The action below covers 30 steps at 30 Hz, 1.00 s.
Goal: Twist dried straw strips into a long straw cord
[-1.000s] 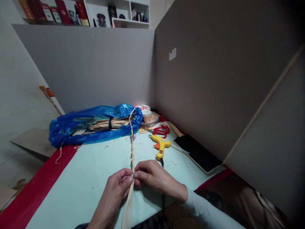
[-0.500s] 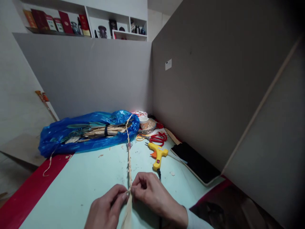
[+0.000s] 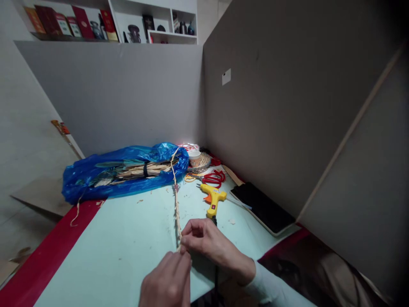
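Observation:
A pale braided cord of dried plant fibre [image 3: 177, 209] runs from the blue bag down the table to my fingers. My right hand [image 3: 212, 247] pinches its near end between thumb and forefinger. Just below and to the left, my left hand [image 3: 169, 279] is closed, its back towards me, with the fingertips at the cord's end. The loose strands under that hand are hidden. The cord's far part rests over the blue plastic bag [image 3: 76, 181], in which a dried leaf bundle [image 3: 134, 170] is tied with a black band.
Right of the cord lie a yellow glue gun [image 3: 213, 198], red-handled scissors [image 3: 215, 178] and a black tablet-like slab [image 3: 262, 207]. A paper cup [image 3: 194, 158] stands in a woven tray [image 3: 206, 161]. Grey panels [image 3: 128, 94] border the table behind and at right.
My left hand has turned over and moved right and in close to my right hand, covering the loose strands. My right hand keeps its pinch on the cord. The view has shifted slightly.

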Motion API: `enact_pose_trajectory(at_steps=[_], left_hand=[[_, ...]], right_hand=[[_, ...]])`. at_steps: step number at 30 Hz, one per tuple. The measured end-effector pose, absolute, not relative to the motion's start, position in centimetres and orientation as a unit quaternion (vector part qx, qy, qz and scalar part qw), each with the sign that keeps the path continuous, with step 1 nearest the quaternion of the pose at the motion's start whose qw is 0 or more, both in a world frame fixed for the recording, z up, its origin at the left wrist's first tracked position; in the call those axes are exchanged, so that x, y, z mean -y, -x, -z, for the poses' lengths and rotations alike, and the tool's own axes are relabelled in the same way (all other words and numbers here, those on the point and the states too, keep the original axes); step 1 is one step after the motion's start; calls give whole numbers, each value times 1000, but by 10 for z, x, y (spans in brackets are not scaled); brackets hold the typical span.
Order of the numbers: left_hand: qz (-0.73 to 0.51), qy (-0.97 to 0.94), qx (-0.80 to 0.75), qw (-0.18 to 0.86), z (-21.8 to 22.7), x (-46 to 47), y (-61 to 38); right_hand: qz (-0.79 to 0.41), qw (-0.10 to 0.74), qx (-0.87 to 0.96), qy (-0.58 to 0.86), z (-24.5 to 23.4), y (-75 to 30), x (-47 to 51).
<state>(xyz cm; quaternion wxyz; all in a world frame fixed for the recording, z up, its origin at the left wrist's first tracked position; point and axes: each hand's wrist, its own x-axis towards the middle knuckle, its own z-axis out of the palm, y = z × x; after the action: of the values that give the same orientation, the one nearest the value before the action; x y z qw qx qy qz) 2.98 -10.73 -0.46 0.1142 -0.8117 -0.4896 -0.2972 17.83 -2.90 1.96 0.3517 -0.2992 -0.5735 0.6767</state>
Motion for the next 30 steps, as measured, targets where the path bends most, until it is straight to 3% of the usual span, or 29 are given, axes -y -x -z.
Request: enact_pose_trajectory(at_steps=[5,8,11,15,18,21,25,30], left_hand=[[388,594,653,-265,-27,88,-18],[418,509,565,-497,-29,72,-21],[425,430,497,-622,-19,64,-26],[417,400,507,-640,-8,66,-28],[412,441,566,-562,-7,70,-28],[409,491,603,-477,-11,72,-29],[418,495,604,-465,-11,74,-32],[465,399,583,-533,-8,79,-34]], right_hand=[[-693,353,560,286,-14,-180,29],[-675,354,578,292,-12,-178,29],[-640,350,608,312,-12,-178,30],[-504,323,709,373,-19,-186,37],[-321,302,787,431,-26,-193,48],[-222,290,810,458,-25,-194,57],[-95,357,825,428,-6,-182,65],[107,468,811,334,15,-163,69]])
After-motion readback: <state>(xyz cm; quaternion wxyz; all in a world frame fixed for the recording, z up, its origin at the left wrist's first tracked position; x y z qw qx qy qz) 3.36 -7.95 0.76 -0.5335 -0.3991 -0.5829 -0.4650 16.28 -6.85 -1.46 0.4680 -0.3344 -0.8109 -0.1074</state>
